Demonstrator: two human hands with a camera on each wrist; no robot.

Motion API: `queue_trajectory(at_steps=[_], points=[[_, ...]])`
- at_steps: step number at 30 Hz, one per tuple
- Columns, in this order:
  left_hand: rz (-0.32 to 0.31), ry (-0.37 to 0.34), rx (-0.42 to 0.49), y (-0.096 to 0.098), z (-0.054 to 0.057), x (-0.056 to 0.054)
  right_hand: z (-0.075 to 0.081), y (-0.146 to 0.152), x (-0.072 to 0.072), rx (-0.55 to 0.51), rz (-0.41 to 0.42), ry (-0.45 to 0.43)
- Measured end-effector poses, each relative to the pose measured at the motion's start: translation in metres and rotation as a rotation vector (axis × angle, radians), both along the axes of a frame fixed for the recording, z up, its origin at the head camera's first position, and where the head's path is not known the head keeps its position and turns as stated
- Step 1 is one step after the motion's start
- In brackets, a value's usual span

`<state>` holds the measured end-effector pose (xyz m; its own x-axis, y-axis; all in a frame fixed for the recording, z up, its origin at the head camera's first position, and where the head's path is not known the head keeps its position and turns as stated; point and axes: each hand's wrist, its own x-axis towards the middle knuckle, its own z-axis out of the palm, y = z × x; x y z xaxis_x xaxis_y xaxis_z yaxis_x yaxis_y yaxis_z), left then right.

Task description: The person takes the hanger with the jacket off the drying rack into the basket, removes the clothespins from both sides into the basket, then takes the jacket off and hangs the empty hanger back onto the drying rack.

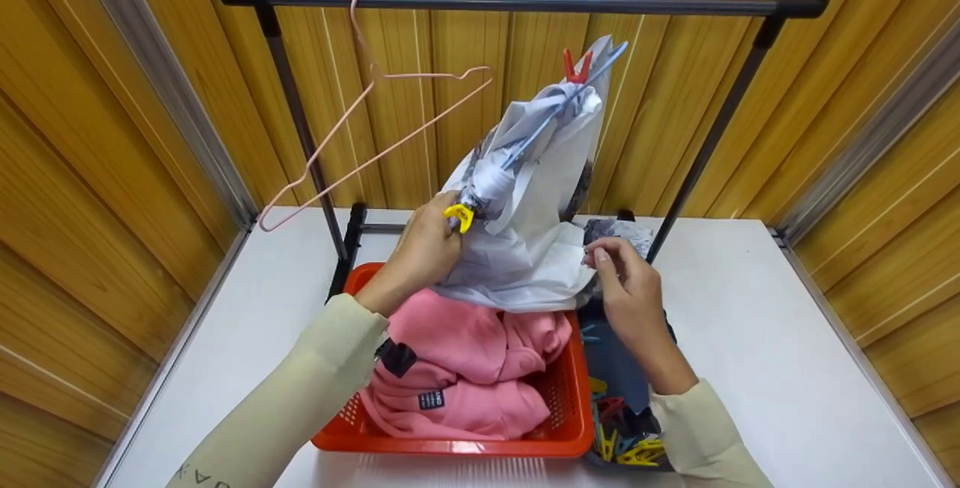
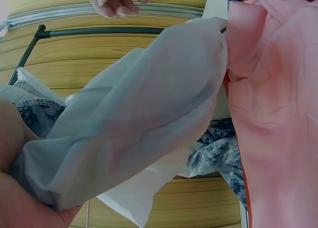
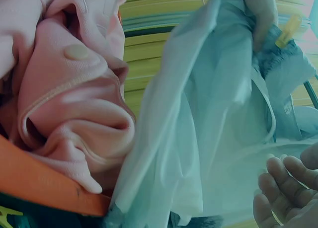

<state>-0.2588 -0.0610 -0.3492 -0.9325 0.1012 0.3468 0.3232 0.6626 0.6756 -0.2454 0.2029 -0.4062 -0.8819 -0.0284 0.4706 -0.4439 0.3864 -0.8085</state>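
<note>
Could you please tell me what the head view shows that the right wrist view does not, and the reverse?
Only the head view: the red clothespin, the pink hanger's hook over the top bar, and the small black label on the pink clothing.

Only the right wrist view: a pale round disc on the pink clothing.

Both: the white garment, yellow clothespin, basket, left hand and right hand.

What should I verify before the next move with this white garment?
1. Left hand gripping the white garment: ok.
2. Yellow clothespin in place beside that hand: ok.
3. Red clothespin clipped near the far end of the blue hanger: ok.
4. Right hand gripping the garment: not ok; no pinch shows.
5. Blue hanger's hook free of fabric: cannot tell; not plainly visible.
6. Pink hanger hooked on the rail: ok.
</note>
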Motion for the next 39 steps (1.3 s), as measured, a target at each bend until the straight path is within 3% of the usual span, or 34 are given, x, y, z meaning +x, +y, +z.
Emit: queue_trajectory(at_steps=[8,19,32,39], points=[[0.003,0.011,-0.088,-0.005,-0.008,0.007,0.002,0.008,-0.003,-0.022,-0.07,-0.019],[0.008,-0.01,-0.172,-0.011,-0.012,0.013,0.008,0.015,-0.004,-0.082,-0.081,-0.032],[-0.042,0.068,-0.243,-0.015,-0.024,0.017,0.023,0.023,-0.007,-0.468,0.075,-0.181],[-0.067,0.094,-0.289,-0.017,-0.028,0.018,0.03,0.027,-0.006,-0.526,0.112,-0.175]])
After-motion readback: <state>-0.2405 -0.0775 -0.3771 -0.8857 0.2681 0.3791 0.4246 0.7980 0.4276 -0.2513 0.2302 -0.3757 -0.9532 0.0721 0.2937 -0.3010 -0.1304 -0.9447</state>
